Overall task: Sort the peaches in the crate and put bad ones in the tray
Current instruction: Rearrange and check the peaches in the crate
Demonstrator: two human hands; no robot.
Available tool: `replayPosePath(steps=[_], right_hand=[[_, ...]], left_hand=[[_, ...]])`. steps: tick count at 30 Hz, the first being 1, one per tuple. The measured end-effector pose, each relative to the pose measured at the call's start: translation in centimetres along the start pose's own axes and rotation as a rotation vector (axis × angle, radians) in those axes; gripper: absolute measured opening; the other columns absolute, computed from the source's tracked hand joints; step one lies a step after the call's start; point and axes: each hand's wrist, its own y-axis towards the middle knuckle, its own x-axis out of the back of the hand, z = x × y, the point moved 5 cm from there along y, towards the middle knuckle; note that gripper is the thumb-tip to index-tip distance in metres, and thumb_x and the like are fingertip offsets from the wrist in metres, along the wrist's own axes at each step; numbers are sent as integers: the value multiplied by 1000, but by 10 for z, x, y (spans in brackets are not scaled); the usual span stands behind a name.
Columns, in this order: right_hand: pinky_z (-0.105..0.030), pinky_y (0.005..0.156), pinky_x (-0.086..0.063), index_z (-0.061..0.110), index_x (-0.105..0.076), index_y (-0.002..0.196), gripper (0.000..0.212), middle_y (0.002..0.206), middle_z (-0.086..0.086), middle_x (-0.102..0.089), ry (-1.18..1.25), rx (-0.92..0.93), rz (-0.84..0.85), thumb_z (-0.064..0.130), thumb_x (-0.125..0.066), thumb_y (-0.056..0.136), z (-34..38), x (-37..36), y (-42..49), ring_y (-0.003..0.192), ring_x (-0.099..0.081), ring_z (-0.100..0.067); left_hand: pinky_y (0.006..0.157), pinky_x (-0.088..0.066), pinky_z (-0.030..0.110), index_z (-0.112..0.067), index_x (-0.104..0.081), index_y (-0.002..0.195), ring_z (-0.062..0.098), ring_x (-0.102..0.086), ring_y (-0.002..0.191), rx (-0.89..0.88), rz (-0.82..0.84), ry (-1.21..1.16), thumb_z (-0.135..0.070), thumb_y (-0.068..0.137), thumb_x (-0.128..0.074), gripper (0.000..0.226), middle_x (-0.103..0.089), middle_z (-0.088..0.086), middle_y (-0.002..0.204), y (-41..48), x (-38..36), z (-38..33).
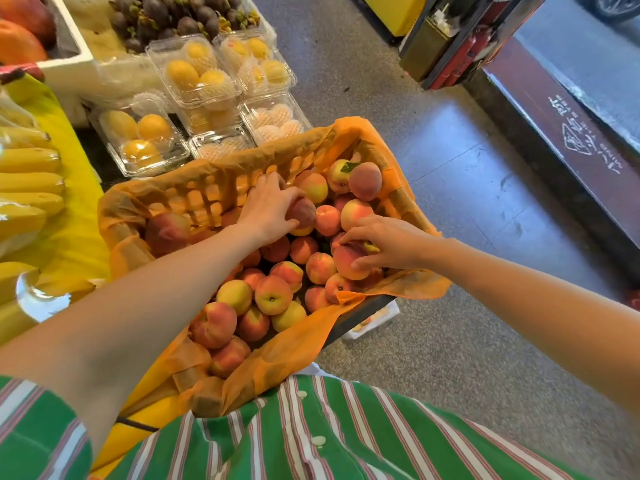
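Two hands are down in the crate [367,306] at once. Left hand [268,207] reaches to the far middle, thumb & fingers curled round a dark red peach [304,212] that sits on top of the pile. Right hand [391,245] is nearer the crate's right wall, fingers on top & thumb below, gripping a pinkish peach [347,262] that touches its neighbours. Crate is lined w/ an orange liner [301,344] that drapes over the rim, and holds many more peaches [273,294], red to yellow-green, packed close. Behind the crate sit clear plastic boxes [194,72] of yellow fruit; bananas [27,181] lie at left. A white container [377,318] pokes out from under the crate's right side, on the floor [450,161]; contents unclear. Green striped shirt [311,441] at bottom.
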Motion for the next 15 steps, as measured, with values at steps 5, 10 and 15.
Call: replayPosePath(steps=[5, 10, 15], right_hand=[[-39, 79, -48, 27, -59, 123, 41, 106, 4, -53, -12, 48, -14, 40, -67, 85, 8, 3, 9, 99, -51, -16], [-30, 80, -45, 25, -62, 119, 35, 113, 5, -52, 15, 176, -16, 38, -67, 87, 40, 10, 28, 99, -48, -11], [-25, 79, -43, 22, -62, 121, 36, 109, 8, -57, 67, 289, 130, 36, -66, 88, 83, -1, 56, 96, -53, -10]], left_hand=[[79, -46, 40, -19, -59, 122, 27, -52, 99, -87, 118, -99, -28, 82, -69, 42, -55, 8, 104, -18, 18, 4], [75, -50, 31, -24, -72, 94, 12, -60, 86, -34, 501, -128, -32, 83, -71, 13, -65, -9, 91, -67, 34, 6], [63, -43, 17, -17, -70, 109, 4, -55, 77, 73, 853, 53, -31, 82, -73, 30, -62, -9, 94, -120, 32, 11]])
